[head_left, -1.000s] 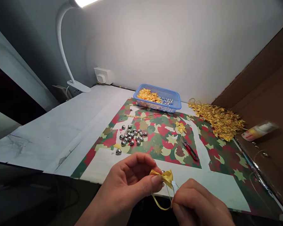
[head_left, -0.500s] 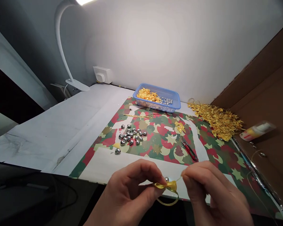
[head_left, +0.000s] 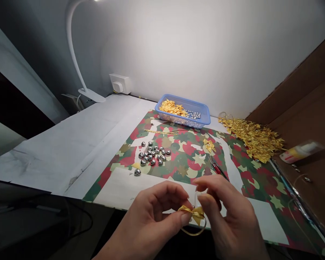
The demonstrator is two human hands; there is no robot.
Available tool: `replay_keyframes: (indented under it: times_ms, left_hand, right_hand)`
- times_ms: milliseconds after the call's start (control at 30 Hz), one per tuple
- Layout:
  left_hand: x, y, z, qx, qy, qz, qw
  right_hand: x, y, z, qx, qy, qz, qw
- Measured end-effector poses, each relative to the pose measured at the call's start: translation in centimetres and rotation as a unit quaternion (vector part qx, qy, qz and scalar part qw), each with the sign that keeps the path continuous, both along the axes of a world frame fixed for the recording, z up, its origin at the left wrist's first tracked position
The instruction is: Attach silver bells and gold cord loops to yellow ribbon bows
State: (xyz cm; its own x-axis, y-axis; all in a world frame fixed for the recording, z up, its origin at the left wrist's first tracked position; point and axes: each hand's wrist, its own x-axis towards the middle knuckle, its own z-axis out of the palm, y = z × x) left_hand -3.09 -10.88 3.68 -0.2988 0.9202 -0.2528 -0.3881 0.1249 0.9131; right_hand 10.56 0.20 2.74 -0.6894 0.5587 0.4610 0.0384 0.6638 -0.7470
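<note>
My left hand [head_left: 162,213] pinches a gold ribbon bow [head_left: 197,215] between thumb and forefinger. A loop of gold cord [head_left: 194,234] hangs below the bow. Close on the right is my right hand [head_left: 224,209], its forefinger and thumb bent with a small gap between the tips. A thin pale thread [head_left: 195,200] rises from the bow into the curled fingers of this hand; where they grip it is hidden. The bow's knot is partly covered by my left thumb. Beyond my right fingers lie red-handled snips [head_left: 218,169], partly hidden by that hand.
Several silver heart-shaped bells [head_left: 153,154] lie on the patterned mat [head_left: 182,169]. Behind them a blue basket [head_left: 184,122] holds gold bows and small silver bells. Finished-looking gold bows form a heap [head_left: 257,139] beside a bottle [head_left: 298,152] at right. A lamp [head_left: 90,95] stands back left.
My right hand has moved left, close to the bow, and its thumb and forefinger have parted. The thread, earlier stretched to the right, now points upward. The view has shifted slightly.
</note>
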Motion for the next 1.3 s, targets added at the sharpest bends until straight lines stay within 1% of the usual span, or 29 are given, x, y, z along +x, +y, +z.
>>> replay_keyframes:
  times_ms: [67, 133, 233, 300, 367, 467, 533, 567, 700, 800, 900, 967, 1000, 1067, 1133, 1200, 1267, 1300]
  left_hand:
    - [-0.2, -0.1, -0.2, 0.001, -0.011, 0.008, 1.0]
    - [-0.2, -0.2, -0.2, -0.003, -0.011, 0.018, 1.0]
    - [-0.2, -0.3, -0.1, -0.022, -0.002, 0.016, 1.0]
    - [-0.2, -0.5, 0.0, -0.03, 0.009, 0.013, 0.999]
    - [-0.1, -0.8, 0.1, -0.028, 0.031, 0.019, 0.999]
    - [-0.1, -1.3, -0.1, 0.002, 0.074, 0.032, 0.997]
    - [-0.1, -1.4, -0.3, 0.026, 0.096, 0.037, 0.994]
    - [-0.1, -1.4, -0.4, 0.024, 0.103, 0.036, 0.994]
    - [-0.3, -0.8, -0.5, -0.029, 0.089, -0.019, 0.995]
    - [-0.5, -0.1, -0.1, -0.055, 0.076, -0.045, 0.995]
    - [-0.7, 0.3, 0.2, -0.083, 0.037, -0.069, 0.993]
    - [-0.9, 0.3, 0.0, -0.086, -0.003, -0.081, 0.993]
    - [-1.0, 0.3, -0.2, -0.086, -0.019, -0.076, 0.993]
    - [-1.1, 0.2, -0.7, -0.083, -0.029, -0.056, 0.995]
    - [-1.0, 0.2, -1.1, -0.087, -0.013, -0.032, 0.996]
    - [-0.7, 0.3, -1.3, -0.09, 0.017, -0.019, 0.996]
    - [-0.4, 0.5, -1.3, -0.084, 0.036, -0.019, 0.996]
    - [-0.2, 0.6, -1.2, -0.078, 0.028, -0.016, 0.996]
  right_hand:
    - [0.8, -0.1, -0.6, -0.088, -0.033, 0.019, 0.995]
    - [1.3, -0.5, -1.1, -0.16, -0.065, 0.037, 0.984]
    - [1.5, -1.3, -1.5, -0.244, -0.071, 0.015, 0.967]
    - [1.3, -1.6, -1.6, -0.275, -0.062, 0.005, 0.959]
    - [1.2, -1.7, -1.6, -0.289, -0.053, 0.0, 0.956]
    - [1.1, -1.8, -1.7, -0.296, -0.049, -0.008, 0.954]
    - [1.0, -1.8, -1.7, -0.297, -0.052, -0.015, 0.953]
    - [1.0, -1.9, -1.7, -0.295, -0.053, -0.019, 0.954]
    - [0.9, -2.0, -1.3, -0.288, -0.046, -0.026, 0.956]
    - [0.8, -2.2, -1.3, -0.264, -0.041, -0.027, 0.963]
    - [0.9, -2.2, -1.7, -0.23, -0.037, -0.024, 0.972]
    - [1.2, -1.9, -1.8, -0.202, -0.033, -0.03, 0.978]
    - [1.4, -1.6, -1.8, -0.183, -0.029, -0.044, 0.982]
    - [1.7, -0.9, -1.2, -0.132, -0.024, -0.086, 0.987]
    - [1.7, -0.1, 0.0, -0.08, -0.013, -0.122, 0.989]
    - [1.0, 0.1, 1.4, -0.057, 0.024, -0.132, 0.989]
    - [-0.3, -0.5, 2.4, -0.059, 0.068, -0.113, 0.99]
    - [-1.1, -1.1, 2.5, -0.056, 0.07, -0.094, 0.992]
